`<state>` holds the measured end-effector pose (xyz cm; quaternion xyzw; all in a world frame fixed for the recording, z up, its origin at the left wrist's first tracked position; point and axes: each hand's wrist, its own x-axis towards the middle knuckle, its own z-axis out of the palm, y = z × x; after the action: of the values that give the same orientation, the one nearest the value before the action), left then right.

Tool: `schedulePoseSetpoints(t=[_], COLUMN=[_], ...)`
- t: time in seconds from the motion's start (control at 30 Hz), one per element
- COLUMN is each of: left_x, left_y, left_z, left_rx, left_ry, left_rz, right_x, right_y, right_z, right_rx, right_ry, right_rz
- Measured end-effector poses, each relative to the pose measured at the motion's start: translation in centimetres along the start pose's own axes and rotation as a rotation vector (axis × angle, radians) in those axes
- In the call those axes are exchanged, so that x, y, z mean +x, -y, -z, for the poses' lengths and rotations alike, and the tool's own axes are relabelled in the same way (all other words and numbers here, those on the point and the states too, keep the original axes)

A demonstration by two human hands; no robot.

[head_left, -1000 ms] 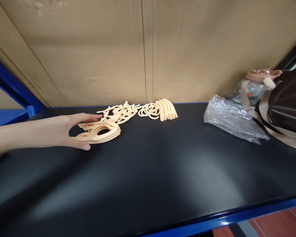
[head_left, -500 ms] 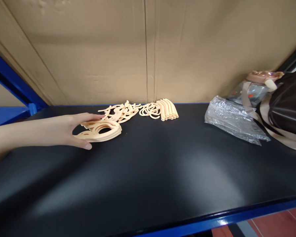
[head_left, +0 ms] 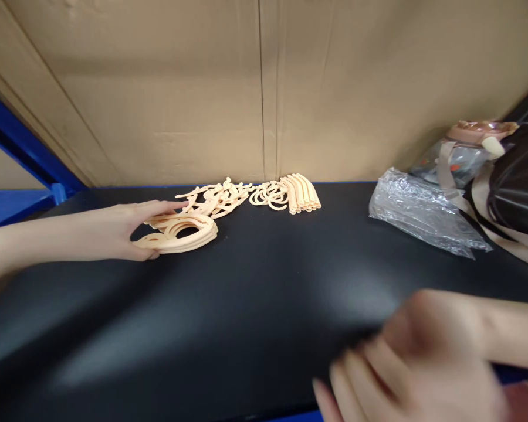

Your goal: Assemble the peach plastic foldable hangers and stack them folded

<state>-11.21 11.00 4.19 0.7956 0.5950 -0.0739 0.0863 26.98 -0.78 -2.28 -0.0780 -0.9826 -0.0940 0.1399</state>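
Two bare hands show over the black surface (head_left: 255, 293). At the left, the left hand (head_left: 123, 231) lies low, its thumb under the near edge and its fingers (head_left: 167, 205) stretched over the far edge of a flat stack of peach plastic rings (head_left: 182, 233); the grip is loose and half open, cupping the stack's left end rather than clamped on it. That stack rests on the surface, left of the middle and toward the far side. Just beyond it lies a loose heap of plastic hooks (head_left: 215, 198), and right of that a bundle of curved tubes (head_left: 303, 193) against the cardboard wall (head_left: 264, 88). Near the right front edge, the right hand (head_left: 413, 363) is blurred, fingers spread and pointing left, holding nothing. Farther right lie a crumpled clear plastic bag (head_left: 422, 214), a bottle with a pink lid (head_left: 470, 149) and a dark bag (head_left: 519, 187).
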Motion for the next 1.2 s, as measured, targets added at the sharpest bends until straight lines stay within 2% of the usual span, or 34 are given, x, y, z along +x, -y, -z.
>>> schedulePoseSetpoints(t=[0.1,0.17,0.27,0.4,0.57,0.77,1.2], left_x=[0.1,0.1,0.1,0.1,0.0,0.2,0.2], left_y=[0.2,0.3,0.3,0.2,0.5,1.1,0.6], left_z=[0.0,0.1,0.4,0.6,0.4,0.3,0.5], left_rx=[0.001,0.001,-0.004,-0.035,-0.033,-0.013,-0.057], left_ry=[-0.002,0.002,0.010,0.037,0.027,0.019,0.027], left_rz=[0.006,0.007,0.033,0.059,0.054,0.021,0.029], right_x=[1.5,1.8,1.5,1.4,1.7,1.7,1.5], right_y=[-6.0,-8.9,-10.6,-9.9,-8.8,-9.0,-9.3], right_z=[0.0,-0.5,-1.5,-2.1,-2.1,-2.2,-2.3], right_rx=[-0.239,-0.396,-0.379,-0.299,-0.231,-0.163,-0.016], right_ry=[0.000,-0.024,-0.059,-0.077,-0.077,-0.095,-0.066], right_rz=[0.189,0.137,0.025,-0.060,-0.013,-0.100,-0.207])
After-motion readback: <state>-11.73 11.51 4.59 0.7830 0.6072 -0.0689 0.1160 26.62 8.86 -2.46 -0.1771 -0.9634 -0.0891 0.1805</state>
